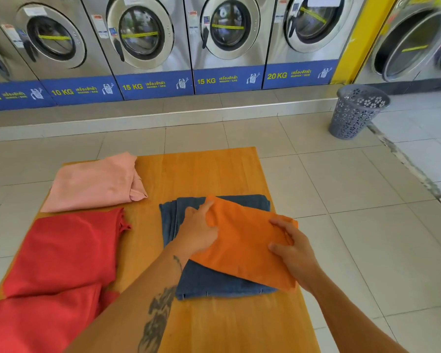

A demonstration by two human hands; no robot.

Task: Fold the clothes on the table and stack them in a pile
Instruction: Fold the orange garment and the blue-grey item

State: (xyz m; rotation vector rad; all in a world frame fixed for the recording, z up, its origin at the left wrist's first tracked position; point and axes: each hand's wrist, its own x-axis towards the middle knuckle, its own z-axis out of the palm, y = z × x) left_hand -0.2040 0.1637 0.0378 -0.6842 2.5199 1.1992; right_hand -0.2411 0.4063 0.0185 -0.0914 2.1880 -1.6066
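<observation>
A folded orange cloth (242,240) lies tilted on top of folded blue jeans (209,281) on the right half of the wooden table (201,171). My left hand (197,228) grips the orange cloth's left edge, thumb on top. My right hand (293,250) pinches its right edge near the table's side. A red garment (59,261) is spread unfolded at the near left, hanging over the table's edge. A folded pink garment (94,182) lies at the far left.
A row of steel washing machines (143,39) lines the far wall behind a raised step. A grey perforated laundry basket (357,110) stands on the tiled floor at the back right. Tiled floor surrounds the table.
</observation>
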